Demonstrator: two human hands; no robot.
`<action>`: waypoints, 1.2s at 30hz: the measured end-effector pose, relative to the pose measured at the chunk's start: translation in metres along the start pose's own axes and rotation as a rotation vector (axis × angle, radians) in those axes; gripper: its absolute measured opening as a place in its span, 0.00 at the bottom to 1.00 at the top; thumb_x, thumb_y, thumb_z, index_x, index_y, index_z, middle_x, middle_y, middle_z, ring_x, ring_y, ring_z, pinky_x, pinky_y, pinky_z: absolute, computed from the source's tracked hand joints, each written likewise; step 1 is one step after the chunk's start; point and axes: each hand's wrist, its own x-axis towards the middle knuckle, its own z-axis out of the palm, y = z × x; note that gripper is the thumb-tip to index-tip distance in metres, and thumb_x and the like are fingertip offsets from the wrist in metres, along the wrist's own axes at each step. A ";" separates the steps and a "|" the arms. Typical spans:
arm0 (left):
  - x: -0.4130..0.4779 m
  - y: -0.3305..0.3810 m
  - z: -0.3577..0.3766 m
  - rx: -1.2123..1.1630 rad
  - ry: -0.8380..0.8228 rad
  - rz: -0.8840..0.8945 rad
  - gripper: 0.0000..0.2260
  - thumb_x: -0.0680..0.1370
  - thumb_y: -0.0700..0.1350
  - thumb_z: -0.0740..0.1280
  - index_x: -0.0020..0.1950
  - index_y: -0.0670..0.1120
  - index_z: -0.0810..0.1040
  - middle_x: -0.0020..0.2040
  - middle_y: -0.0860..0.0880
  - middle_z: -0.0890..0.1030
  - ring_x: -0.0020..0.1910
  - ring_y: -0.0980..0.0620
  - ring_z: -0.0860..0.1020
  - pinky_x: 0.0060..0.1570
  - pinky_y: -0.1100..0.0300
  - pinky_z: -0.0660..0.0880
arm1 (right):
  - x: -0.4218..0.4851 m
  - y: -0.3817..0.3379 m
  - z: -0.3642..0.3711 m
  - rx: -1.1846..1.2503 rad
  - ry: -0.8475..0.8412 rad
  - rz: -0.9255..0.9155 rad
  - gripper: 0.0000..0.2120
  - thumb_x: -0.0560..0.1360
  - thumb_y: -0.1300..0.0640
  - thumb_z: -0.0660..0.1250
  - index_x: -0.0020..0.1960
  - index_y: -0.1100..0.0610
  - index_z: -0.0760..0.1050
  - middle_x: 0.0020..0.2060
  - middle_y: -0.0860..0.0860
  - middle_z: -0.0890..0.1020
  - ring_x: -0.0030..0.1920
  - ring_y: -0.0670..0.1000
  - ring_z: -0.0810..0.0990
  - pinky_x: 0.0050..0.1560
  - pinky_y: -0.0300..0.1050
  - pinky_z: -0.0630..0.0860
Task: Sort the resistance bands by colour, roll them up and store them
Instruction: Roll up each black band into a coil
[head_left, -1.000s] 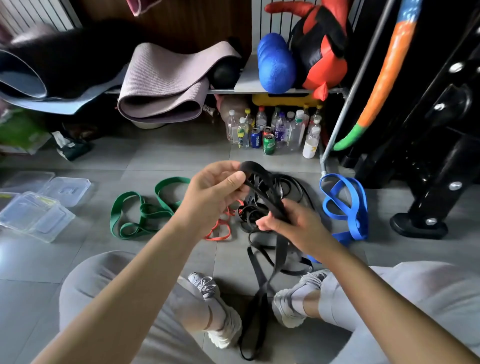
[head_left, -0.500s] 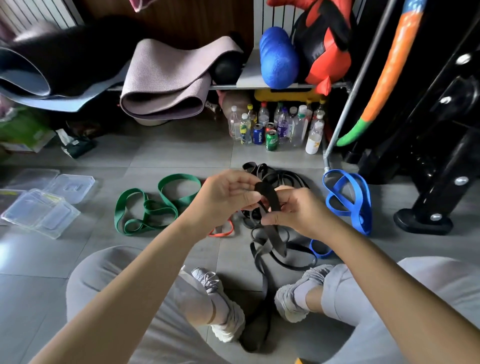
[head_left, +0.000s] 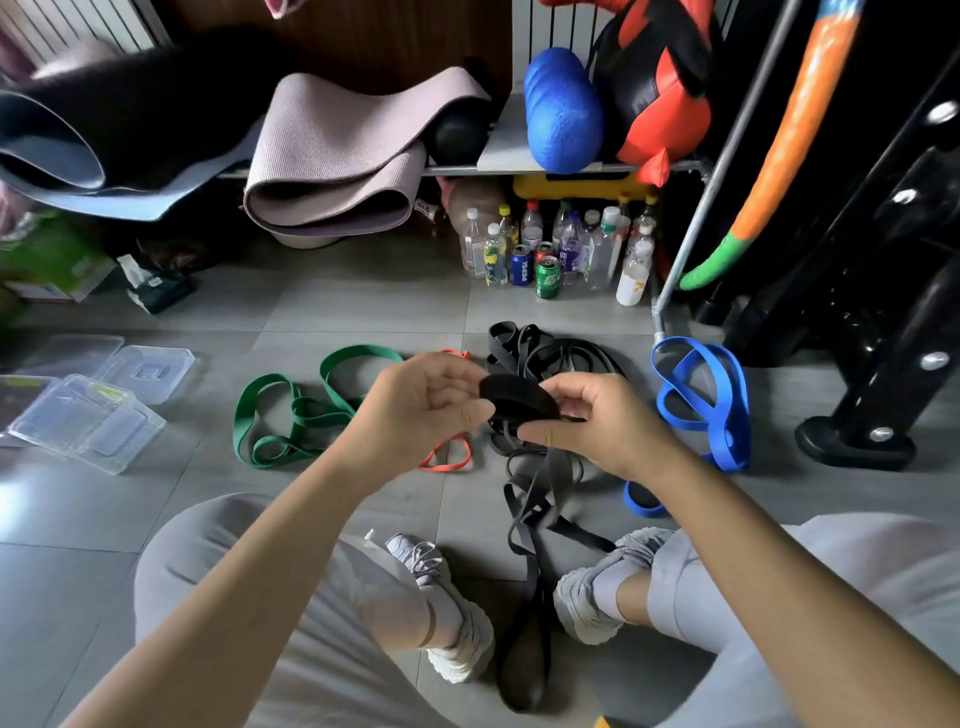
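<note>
A small roll of black band (head_left: 517, 399) sits between my two hands above the floor. My left hand (head_left: 423, 408) pinches its left side with thumb and fingers. My right hand (head_left: 597, 421) grips its right side, and the band's loose tail (head_left: 530, 571) hangs down between my feet. More black bands (head_left: 540, 348) lie in a pile behind my hands. Green bands (head_left: 301, 410) lie to the left, an orange band (head_left: 449, 460) under my left hand, blue bands (head_left: 701, 395) to the right with a small blue roll (head_left: 641, 501).
Clear plastic boxes and lids (head_left: 88, 410) lie at the far left. Bottles and cans (head_left: 556, 254) stand under a shelf holding rolled mats (head_left: 332, 150). A black machine foot (head_left: 857, 441) stands at the right. My knees and shoes frame the floor in front.
The hands have come together and lowered a little. The folded end of the black band is now wound into a small roll, and the hanging tail has been drawn up shorter.
</note>
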 end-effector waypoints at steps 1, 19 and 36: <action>-0.002 -0.004 -0.001 0.067 -0.015 0.033 0.15 0.69 0.31 0.72 0.48 0.48 0.77 0.37 0.52 0.82 0.34 0.58 0.77 0.37 0.66 0.75 | -0.001 0.002 -0.001 -0.051 -0.023 0.023 0.12 0.66 0.63 0.76 0.41 0.47 0.78 0.37 0.47 0.83 0.40 0.43 0.79 0.48 0.42 0.75; -0.001 -0.002 0.036 0.868 -0.193 0.001 0.04 0.70 0.48 0.72 0.41 0.50 0.79 0.28 0.56 0.71 0.29 0.57 0.72 0.29 0.66 0.65 | -0.015 -0.015 -0.011 -0.468 -0.076 0.004 0.11 0.68 0.57 0.74 0.48 0.50 0.78 0.42 0.45 0.82 0.44 0.45 0.80 0.49 0.42 0.76; -0.006 0.016 0.035 1.108 -0.236 0.079 0.10 0.70 0.53 0.69 0.39 0.49 0.73 0.38 0.50 0.75 0.38 0.49 0.72 0.37 0.58 0.69 | -0.010 -0.027 -0.002 -0.627 -0.199 -0.099 0.09 0.67 0.57 0.75 0.48 0.53 0.81 0.39 0.48 0.80 0.40 0.47 0.77 0.44 0.43 0.73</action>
